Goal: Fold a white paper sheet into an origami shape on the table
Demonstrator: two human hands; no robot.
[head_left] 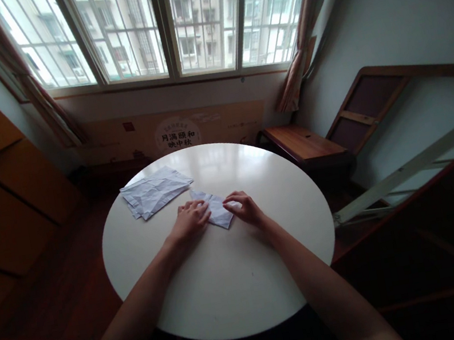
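While a folded sheet of white paper [217,210] is lying near the middle of the frame, its longer axis is running from upper left to lower right between the two hands, both about equally near. The left hand [191,220] is resting on its left side, fingers loosely extended and touching the paper without gripping it. The right hand [247,208] is meeting its right side, thumb and fingers curving towards each other; whether they are pinching the edge, I cannot tell. Farther out, left of centre, a stack of creased papers [156,190] is lying just beside the sheet's upper corner, and a round white table [229,285] is supporting everything.
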